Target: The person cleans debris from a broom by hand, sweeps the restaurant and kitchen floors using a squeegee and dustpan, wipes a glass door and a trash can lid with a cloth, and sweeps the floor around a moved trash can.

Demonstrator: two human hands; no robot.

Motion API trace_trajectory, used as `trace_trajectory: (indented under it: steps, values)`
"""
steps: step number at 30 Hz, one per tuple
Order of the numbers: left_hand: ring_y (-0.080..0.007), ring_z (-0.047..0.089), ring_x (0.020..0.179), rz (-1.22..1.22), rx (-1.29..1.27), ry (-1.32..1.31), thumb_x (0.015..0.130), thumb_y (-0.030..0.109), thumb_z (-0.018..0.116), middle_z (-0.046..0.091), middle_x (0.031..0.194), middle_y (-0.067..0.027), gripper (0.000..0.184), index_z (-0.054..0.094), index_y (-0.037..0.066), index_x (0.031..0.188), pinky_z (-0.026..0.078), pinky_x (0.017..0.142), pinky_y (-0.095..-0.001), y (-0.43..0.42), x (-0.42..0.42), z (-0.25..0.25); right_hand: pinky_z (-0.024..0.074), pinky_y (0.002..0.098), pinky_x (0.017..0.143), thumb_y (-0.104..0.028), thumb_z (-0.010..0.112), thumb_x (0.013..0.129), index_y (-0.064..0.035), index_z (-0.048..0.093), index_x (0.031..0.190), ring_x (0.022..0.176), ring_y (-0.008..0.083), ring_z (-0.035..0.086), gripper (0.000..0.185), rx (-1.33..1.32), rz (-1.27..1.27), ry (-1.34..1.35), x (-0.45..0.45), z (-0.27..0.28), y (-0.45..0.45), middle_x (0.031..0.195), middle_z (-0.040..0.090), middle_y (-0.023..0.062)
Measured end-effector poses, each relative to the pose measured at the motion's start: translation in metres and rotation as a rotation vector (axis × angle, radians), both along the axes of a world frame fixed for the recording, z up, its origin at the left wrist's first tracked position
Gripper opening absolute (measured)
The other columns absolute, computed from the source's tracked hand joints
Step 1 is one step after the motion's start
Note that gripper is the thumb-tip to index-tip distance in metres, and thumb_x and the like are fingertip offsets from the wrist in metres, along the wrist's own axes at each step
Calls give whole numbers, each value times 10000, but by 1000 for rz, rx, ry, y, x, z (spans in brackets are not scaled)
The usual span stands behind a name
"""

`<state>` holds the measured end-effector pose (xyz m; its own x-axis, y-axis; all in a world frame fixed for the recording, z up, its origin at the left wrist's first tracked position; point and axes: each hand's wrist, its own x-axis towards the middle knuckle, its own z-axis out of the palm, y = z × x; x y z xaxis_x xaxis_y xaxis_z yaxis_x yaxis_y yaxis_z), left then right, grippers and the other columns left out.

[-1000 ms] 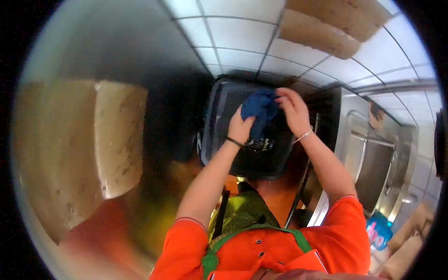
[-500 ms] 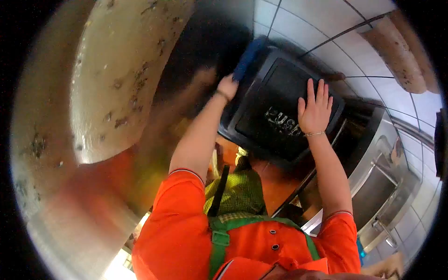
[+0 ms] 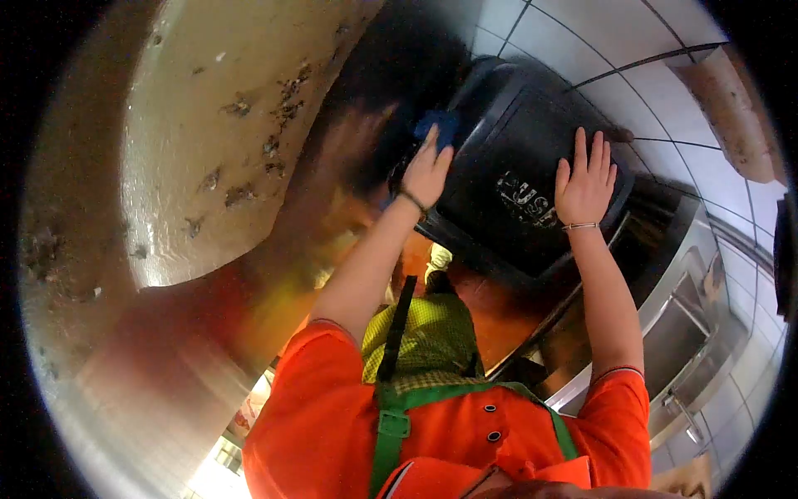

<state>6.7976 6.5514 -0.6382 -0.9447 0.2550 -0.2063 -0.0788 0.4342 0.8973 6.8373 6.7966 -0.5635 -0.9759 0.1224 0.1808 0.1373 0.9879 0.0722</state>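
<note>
A black bin (image 3: 507, 125) with worn white lettering on its lid stands against the tiled wall. My left hand (image 3: 427, 172) presses a crumpled blue cloth (image 3: 438, 126) on the bin's left side, near the lid's edge. On the right part of the lid my right hand (image 3: 586, 181) lies flat with its fingers stretched out, holding nothing.
A shiny metal surface (image 3: 216, 150) with brownish reflections and dark spots fills the left. At the right are a metal sink (image 3: 677, 333) and its frame. White tiles (image 3: 582, 37) cover the wall behind the bin. Below, the floor is reddish (image 3: 495, 312).
The cloth went from between both hands over the lid to the bin's left side, then nearer along it. My right hand came down flat on the lid. The view turned and the bin now appears tilted.
</note>
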Motion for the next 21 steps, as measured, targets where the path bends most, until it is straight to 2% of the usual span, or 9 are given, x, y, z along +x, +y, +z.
trace_trajectory:
  steps: [2,4,8,9,11,13,16,18,21]
  values:
    - [-301,339,1182,-91,-49,183,865,208,397,343,1272,-214,475,278,-18,1265,274,965,-320,27,-28,23,260,487,948,-314,429,816,-164,319,1288,1200,326,302,508,8,-40,-22,4,-3,-4,1316,302,158]
    - [-344,333,1167,-206,-79,471,848,188,413,337,1265,-228,468,293,4,1262,282,966,-347,56,-53,41,261,487,947,-316,429,816,-163,318,1289,1200,325,303,509,29,-76,-43,5,-5,-2,1317,300,157]
    - [-383,313,1159,-310,-333,647,785,131,507,340,1265,-188,454,375,64,1215,295,956,-395,47,-21,44,263,486,947,-325,432,814,-158,317,1289,1204,322,297,517,35,-66,-13,8,-8,-4,1320,297,156]
    - [-378,305,1164,-270,-332,573,760,95,523,340,1265,-167,429,410,67,1174,288,957,-427,42,-7,41,263,485,948,-328,433,813,-158,316,1290,1205,322,294,520,41,-69,-25,9,-8,-3,1321,295,156]
    - [-379,305,1166,-363,-463,528,764,85,511,337,1267,-171,402,420,48,1154,275,958,-457,25,25,30,259,482,952,-329,434,812,-161,314,1291,1208,318,290,521,43,-72,-16,10,-9,-2,1322,294,153]
    - [-364,362,1127,-286,-514,545,736,76,518,380,1245,-144,356,483,53,1089,308,926,-476,8,60,9,255,479,955,-329,434,812,-163,311,1292,1210,314,286,523,48,-81,-4,10,-9,-1,1324,292,149]
    - [-370,377,1116,-259,-553,500,733,32,490,387,1242,-152,377,460,28,1108,308,931,-465,-18,109,-19,248,474,962,-328,437,810,-170,315,1291,1214,305,282,521,28,-101,-23,11,-8,-1,1328,288,140]
    - [-365,385,1115,-122,-392,292,737,2,457,371,1257,-166,399,431,6,1136,318,937,-420,-34,140,-25,239,473,968,-335,432,810,-180,313,1292,1221,299,271,520,-4,-102,-16,12,-9,-1,1335,280,130]
    - [-340,409,1099,-220,-440,-141,754,6,416,354,1266,-188,414,394,-9,1167,363,901,-372,-80,196,-40,240,475,967,-274,473,799,-123,342,1261,1207,314,282,503,-119,-43,43,23,-2,-2,1309,302,153]
